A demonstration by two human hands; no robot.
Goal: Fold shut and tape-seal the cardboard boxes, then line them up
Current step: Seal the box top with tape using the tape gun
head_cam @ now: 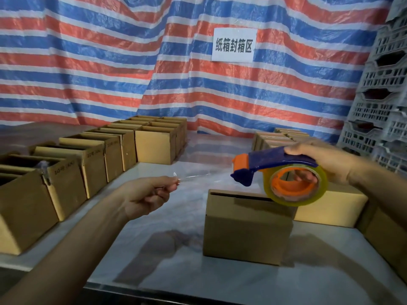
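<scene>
A striped red, white and blue tarpaulin point(110, 62) hangs across the whole back of the scene, with a white paper sign point(234, 45) bearing printed characters fixed to it. Grey plastic crates point(383, 95) are stacked at the right edge. Below lies the pale, glossy counter point(187, 260). A row of open cardboard boxes point(88, 159) runs along its left side from the near corner toward the tarpaulin, their flaps standing up. A smaller group of boxes point(275, 137) sits at the far right of the counter.

Near the middle stands the closed box point(248, 225), its top flaps folded down with a dark seam showing along the far edge. Just behind and to its right another box point(330, 208) touches it.

Above the closed box the right hand point(319, 161) grips the blue and orange tape dispenser point(277, 172), fingers wrapped around the handle and through the roll of clear tape. The left hand point(145, 194) is held out over the counter, left of the closed box, its fingers pinched together on the free end of the tape strip point(198, 176), which stretches from the dispenser's mouth to that hand.
</scene>
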